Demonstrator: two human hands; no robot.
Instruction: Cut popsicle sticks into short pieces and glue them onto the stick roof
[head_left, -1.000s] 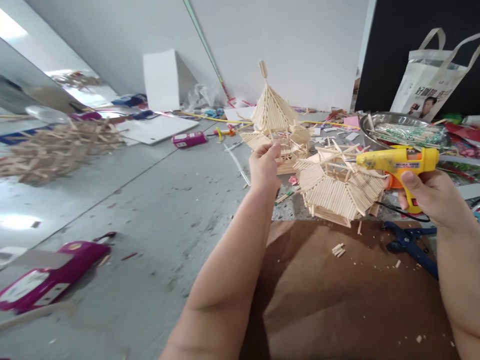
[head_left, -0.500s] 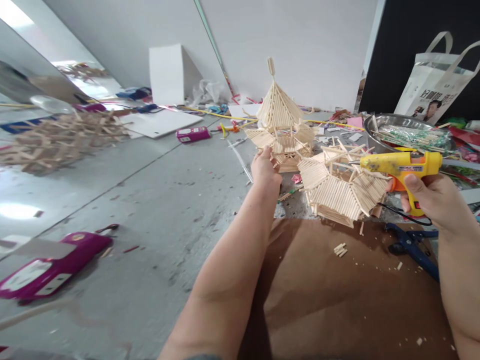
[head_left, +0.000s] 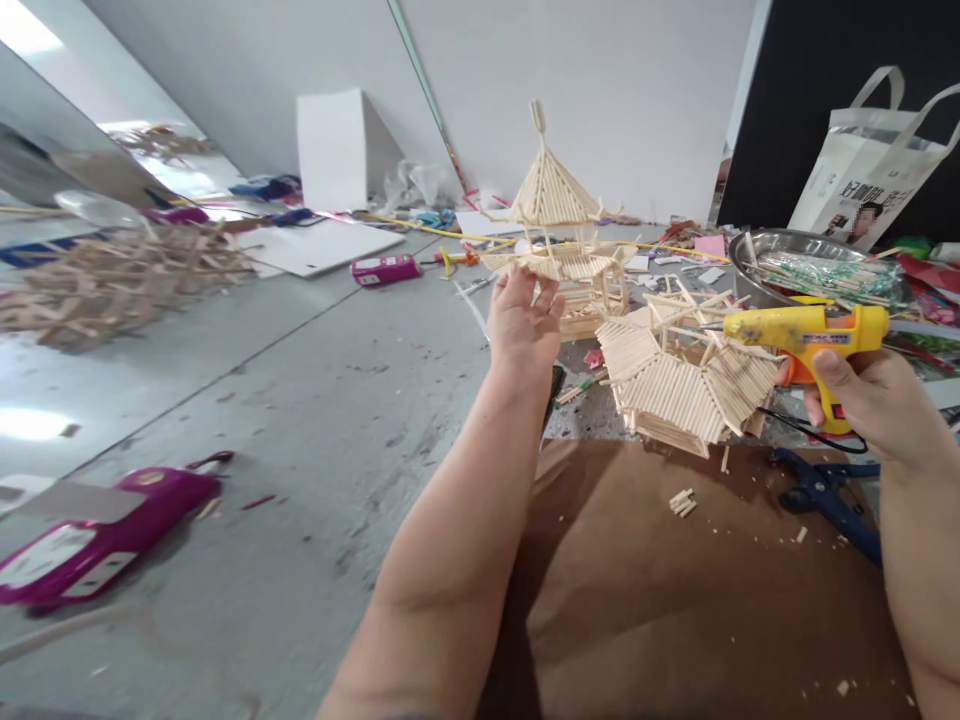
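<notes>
My left hand (head_left: 523,318) reaches forward and grips the lower edge of a small pagoda tower made of wooden sticks (head_left: 551,215), which is raised a little and tilted. My right hand (head_left: 862,400) is closed round the handle of a yellow and orange glue gun (head_left: 806,335), its nozzle pointing left over a flat hexagonal roof section of wooden sticks (head_left: 679,375) that lies on the floor. A brown paper sheet (head_left: 675,590) lies under my forearms.
A steel bowl with sticks (head_left: 806,262) and a white tote bag (head_left: 870,170) stand at the right. Blue pliers (head_left: 825,490) lie on the brown sheet. Magenta packets (head_left: 97,545) (head_left: 386,268), a heap of wooden sticks (head_left: 112,285) and a white board (head_left: 334,150) are on the grey floor.
My left hand has taken hold of the stick pagoda and lifted it, so it now stands higher and more upright in view. The glue gun has stayed almost still.
</notes>
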